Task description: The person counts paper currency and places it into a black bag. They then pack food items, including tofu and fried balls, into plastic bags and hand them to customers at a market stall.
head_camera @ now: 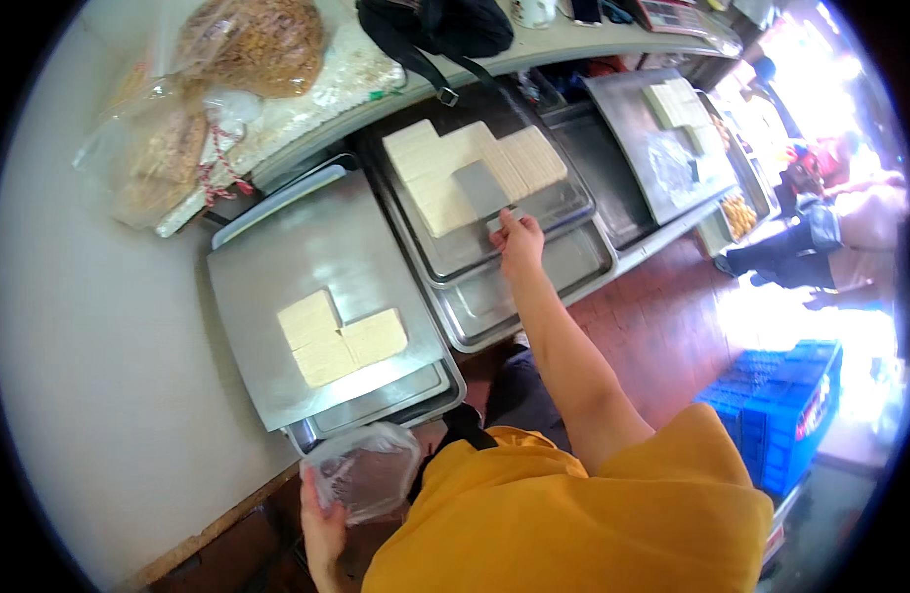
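My right hand point(520, 241) grips the handle of a flat metal spatula point(478, 185). Its square blade lies at the near edge of pale tofu blocks point(444, 181) on a middle metal tray point(462, 263); I cannot tell whether the blade is under a block. Low in the view, my left hand point(323, 522) holds a clear plastic bag point(369, 474) with its mouth spread wide. Just beyond the bag, more tofu point(340, 345) rests in an L shape on a flat metal sheet point(277, 267).
A counter point(566, 41) behind carries bagged brown food point(251, 44) and a black bag point(455, 26). Farther right, another metal sheet point(633, 141) bears tofu point(677, 104). A blue crate point(773, 415) stands at my right. Another person point(833, 215) is near the bright opening.
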A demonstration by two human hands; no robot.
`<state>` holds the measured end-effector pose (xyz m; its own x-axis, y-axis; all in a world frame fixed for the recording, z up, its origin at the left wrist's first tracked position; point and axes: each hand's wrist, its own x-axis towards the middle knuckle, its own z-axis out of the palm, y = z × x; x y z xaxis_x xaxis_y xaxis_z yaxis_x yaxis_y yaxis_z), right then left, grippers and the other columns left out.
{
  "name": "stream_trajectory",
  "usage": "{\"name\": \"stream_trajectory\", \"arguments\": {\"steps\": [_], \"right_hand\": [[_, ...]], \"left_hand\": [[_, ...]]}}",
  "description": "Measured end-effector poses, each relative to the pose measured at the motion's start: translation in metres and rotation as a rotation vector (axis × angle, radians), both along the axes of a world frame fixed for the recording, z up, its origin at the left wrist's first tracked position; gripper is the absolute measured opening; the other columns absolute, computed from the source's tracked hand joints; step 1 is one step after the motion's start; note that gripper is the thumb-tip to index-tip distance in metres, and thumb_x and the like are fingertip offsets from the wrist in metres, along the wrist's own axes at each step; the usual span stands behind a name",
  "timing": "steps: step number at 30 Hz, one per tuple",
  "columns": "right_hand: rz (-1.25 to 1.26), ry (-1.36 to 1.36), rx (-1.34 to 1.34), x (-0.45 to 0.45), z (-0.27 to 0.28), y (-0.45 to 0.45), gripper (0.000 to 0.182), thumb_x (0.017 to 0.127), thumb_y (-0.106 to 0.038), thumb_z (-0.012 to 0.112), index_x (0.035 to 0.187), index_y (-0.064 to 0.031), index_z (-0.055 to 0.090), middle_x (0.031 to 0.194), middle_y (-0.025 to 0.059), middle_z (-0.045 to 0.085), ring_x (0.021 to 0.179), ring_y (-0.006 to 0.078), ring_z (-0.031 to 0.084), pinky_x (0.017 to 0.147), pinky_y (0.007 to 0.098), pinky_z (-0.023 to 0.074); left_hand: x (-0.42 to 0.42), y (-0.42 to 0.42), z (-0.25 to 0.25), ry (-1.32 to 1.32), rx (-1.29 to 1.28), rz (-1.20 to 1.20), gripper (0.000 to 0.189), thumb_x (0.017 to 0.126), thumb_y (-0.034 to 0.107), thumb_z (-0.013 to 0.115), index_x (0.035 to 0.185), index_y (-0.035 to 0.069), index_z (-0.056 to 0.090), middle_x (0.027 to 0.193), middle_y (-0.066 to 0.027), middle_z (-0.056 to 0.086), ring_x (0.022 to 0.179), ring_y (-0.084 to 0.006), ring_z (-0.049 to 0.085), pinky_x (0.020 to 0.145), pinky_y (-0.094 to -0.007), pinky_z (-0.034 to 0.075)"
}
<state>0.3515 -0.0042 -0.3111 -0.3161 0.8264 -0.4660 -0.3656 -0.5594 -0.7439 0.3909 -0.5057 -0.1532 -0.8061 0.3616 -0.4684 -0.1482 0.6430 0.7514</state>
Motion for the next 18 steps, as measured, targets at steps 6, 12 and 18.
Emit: {"name": "stream_trajectory", "arguments": {"steps": [6, 12, 18], "right_hand": [[-0.306, -0.051, -0.139, 0.035, -0.022, 0.036, 0.024, 0.077, -0.005, 0.068, 0.089, -0.0021, 0.047, 0.073, 0.0056, 0.054, 0.057, 0.0155, 0.053, 0.047, 0.0284, 0.0476], [-0.324, -0.065, -0.049, 0.035, -0.039, 0.089, 0.028, 0.075, -0.003, 0.068, 0.093, -0.0006, 0.047, 0.076, 0.0085, 0.055, 0.054, 0.0176, 0.054, 0.043, 0.0311, 0.0476], [-0.400, -0.405, 0.003, 0.031, -0.033, 0.093, 0.034, 0.070, -0.002, 0.071, 0.095, -0.0005, 0.047, 0.080, 0.0112, 0.054, 0.056, 0.0188, 0.055, 0.041, 0.0313, 0.0463]], "left_hand": [[-0.029, 0.006, 0.008, -0.028, -0.060, -0.199, 0.069, 0.073, -0.006, 0.047, 0.138, -0.003, 0.025, 0.138, -0.0210, 0.035, 0.129, -0.0282, 0.035, 0.103, -0.0320, 0.029], [-0.034, 0.002, 0.024, 0.057, -0.132, -0.369, 0.064, 0.084, 0.017, 0.053, 0.140, 0.001, 0.026, 0.141, -0.0198, 0.033, 0.131, -0.0286, 0.031, 0.104, -0.0314, 0.026], [-0.041, -0.005, 0.017, 0.088, -0.206, -0.389, 0.066, 0.077, 0.001, 0.051, 0.138, -0.002, 0.025, 0.137, -0.0231, 0.036, 0.128, -0.0322, 0.035, 0.104, -0.0336, 0.028]]}}
